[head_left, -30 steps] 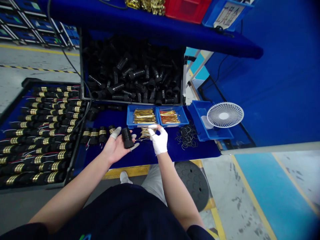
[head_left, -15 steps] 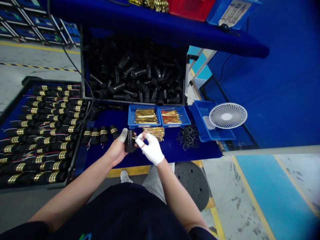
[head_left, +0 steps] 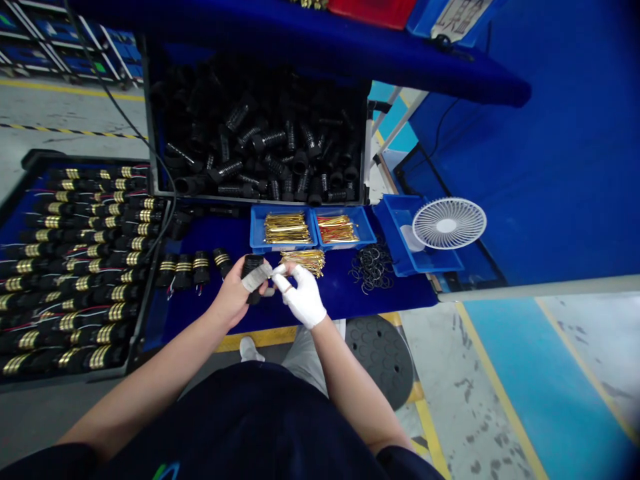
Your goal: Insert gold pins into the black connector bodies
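Hands meet over a blue-covered workbench (head_left: pixel 340 307): we see the bare left hand (head_left: pixel 231 297) curled around a black threaded connector body (head_left: pixel 253 265), a pale finger cot (head_left: pixel 257 276) on its thumb lying across the part. The white-gloved right hand (head_left: pixel 303 298) is pinched close against the body, though whatever its fingertips (head_left: pixel 278 283) hold is too small for us to tell. To the left lies a large tray of wired, gold-banded connectors (head_left: pixel 30 159); ahead, a deep bin (head_left: pixel 250 199) is heaped with black threaded parts. Two blue trays (head_left: pixel 280 245) hold gold pins, and a white fan (head_left: pixel 449 223) stands in a blue bin (head_left: pixel 395 243). Nearer, loose gold pins (head_left: pixel 303 261) lie just beyond the right hand, black rings (head_left: pixel 373 267) lie farther right, and four gold-banded connectors (head_left: pixel 193 268) sit in a row beside the left hand.
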Available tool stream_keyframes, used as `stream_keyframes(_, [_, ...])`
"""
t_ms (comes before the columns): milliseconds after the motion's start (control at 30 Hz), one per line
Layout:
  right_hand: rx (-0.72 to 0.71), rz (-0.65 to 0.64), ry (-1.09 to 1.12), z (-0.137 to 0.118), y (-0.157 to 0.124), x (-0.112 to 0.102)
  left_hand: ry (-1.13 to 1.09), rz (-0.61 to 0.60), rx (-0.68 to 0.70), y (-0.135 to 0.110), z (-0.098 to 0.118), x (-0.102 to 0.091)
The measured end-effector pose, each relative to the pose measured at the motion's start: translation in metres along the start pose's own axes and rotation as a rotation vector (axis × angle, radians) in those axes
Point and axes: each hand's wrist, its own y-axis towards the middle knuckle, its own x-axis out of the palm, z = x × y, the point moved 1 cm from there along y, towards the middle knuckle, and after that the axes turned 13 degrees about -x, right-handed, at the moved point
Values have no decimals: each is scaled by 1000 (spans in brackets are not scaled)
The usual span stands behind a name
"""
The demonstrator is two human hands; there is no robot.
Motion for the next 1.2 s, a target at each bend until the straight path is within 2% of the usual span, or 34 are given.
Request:
stream_keyframes(67, [-34, 122, -20, 1, 0, -16, -93, 34, -56, 7, 9, -7])
stream_keyframes(167, [-176, 390, -125, 7, -5, -50, -310, 137, -201, 15, 22, -23])
stream_keyframes(233, [-238, 529, -227, 17, -13, -70, -434, 146, -307, 17, 25, -31])
stream_keyframes(267, [-240, 558, -277, 25, -17, -77, -474, 124, -346, 17, 24, -34])
stream_keyframes(367, [-187, 520, -371, 49, -31, -84, -539, 61, -408, 14, 16, -36])
stream_keyframes(500, [-167, 399, -370, 57, -36, -70, -536, 4, -428, 13, 10, -30])
stream_keyframes(567, [-166, 329, -335, 46, -32, -61, -481, -28, -432, 13, 10, -24])
stream_keyframes(633, [-192, 201, -275, 29, -25, -51, -382, -48, -443, 12, 9, -18])
stream_keyframes(733, [-355, -38, -176, 0, -13, -41, -200, -109, -492, 5, -1, -7])
stream_keyframes(800, [-483, -119, -122, -16, -9, -38, -119, -217, -589, -2, -11, -1])
stream_keyframes(867, [-540, -127, -92, -27, -10, -36, -93, -341, -716, -11, -20, 3])
stream_keyframes(933, [-539, -101, -85, -33, -16, -33, -103, -395, -739, -20, -25, 4])
stream_keyframes(1000, [-498, -30, -63, -35, -24, -29, -134, -378, -630, -26, -26, 5])
stream_keyframes(1100, [-348, 140, -53, -34, -35, -21, -150, -336, -471, -32, -25, 7])
stream_keyframes(1167, [-286, 214, -140, -35, -39, -16, -136, -320, -451, -33, -23, 7])
stream_keyframes(1200, [-296, 203, -205, -37, -40, -14, -128, -315, -455, -33, -22, 7])
